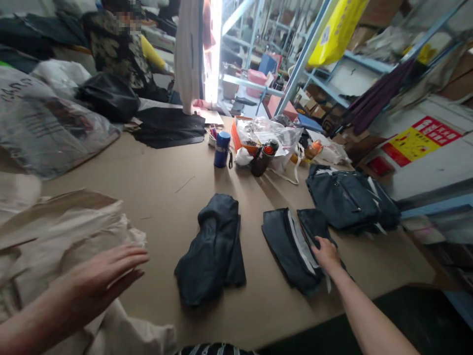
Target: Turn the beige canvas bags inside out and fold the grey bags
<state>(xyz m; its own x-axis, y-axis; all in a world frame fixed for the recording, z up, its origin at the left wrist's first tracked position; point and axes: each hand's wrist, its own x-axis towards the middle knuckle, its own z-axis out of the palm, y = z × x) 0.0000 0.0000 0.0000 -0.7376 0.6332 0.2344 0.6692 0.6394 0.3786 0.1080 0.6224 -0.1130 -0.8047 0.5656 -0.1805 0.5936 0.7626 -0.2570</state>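
My left hand (107, 273) is held over the beige cloth (81, 231) on the left, its fingers stretched out and nothing in them. On the right, my right hand (327, 254) pinches the edge of a dark fabric piece (314, 222) on a small stack. That stack of dark cut pieces (277, 229) has a pale strip (301, 241) running through its middle. Between my hands lies another pile of dark fabric (210, 246), loosely folded over.
On the brown table (158, 187) stand a blue bottle (222, 149), a dark bottle (264, 158) and an orange basket (236, 135). A thicker pile of dark garment pieces (347, 197) lies far right. Plastic bags (55, 123) fill the left; a person (118, 54) sits behind.
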